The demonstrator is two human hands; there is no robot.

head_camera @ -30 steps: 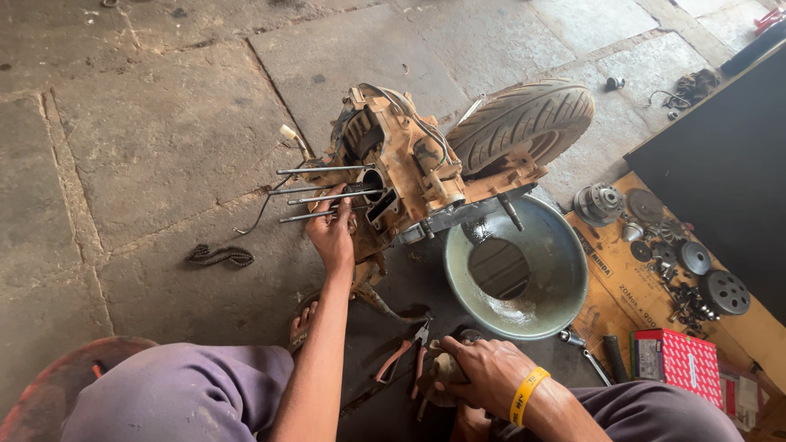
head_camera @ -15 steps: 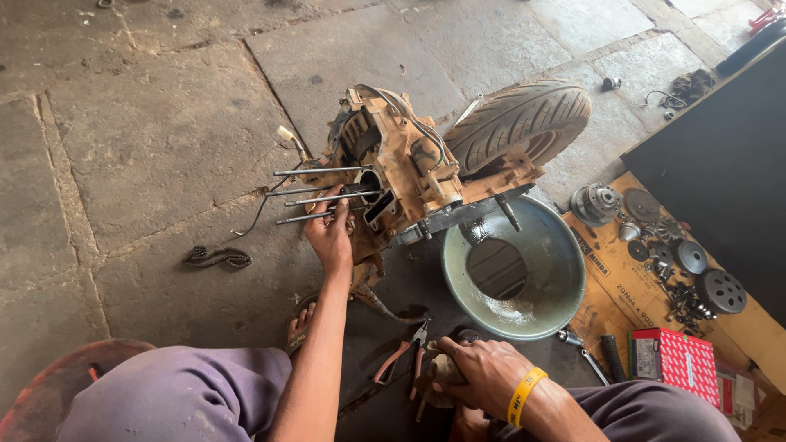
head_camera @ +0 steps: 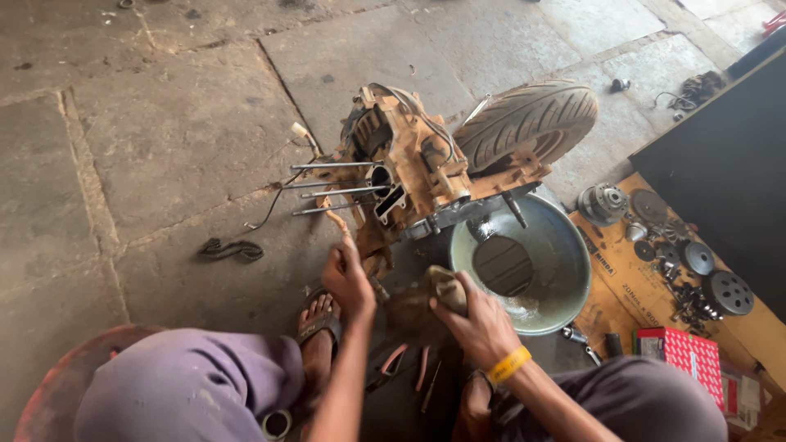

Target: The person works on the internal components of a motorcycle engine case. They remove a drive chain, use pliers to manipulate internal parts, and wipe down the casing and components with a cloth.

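Observation:
A dirty scooter engine block point(head_camera: 409, 168) with a rear tyre point(head_camera: 524, 123) lies on the stone floor, four long studs point(head_camera: 332, 188) sticking out to the left. My left hand point(head_camera: 348, 274) is just below the studs, fingers pinched together by the engine's lower edge; what it grips is too small to tell. My right hand point(head_camera: 471, 315), with a yellow wristband, is closed around a grimy brown part or rag point(head_camera: 446, 286), lifted beside the grey metal basin point(head_camera: 565, 270).
Pliers with red handles point(head_camera: 405, 364) lie between my legs. Clutch and gear parts point(head_camera: 688, 262) sit on cardboard at right, next to a red box point(head_camera: 684, 356). A black rubber strap point(head_camera: 233, 248) lies on the floor at left. My sandalled foot point(head_camera: 319, 315) is below the engine.
My right hand rose from the floor by the pliers, now holding the grimy piece up near the basin. My left hand dropped slightly lower from the studs.

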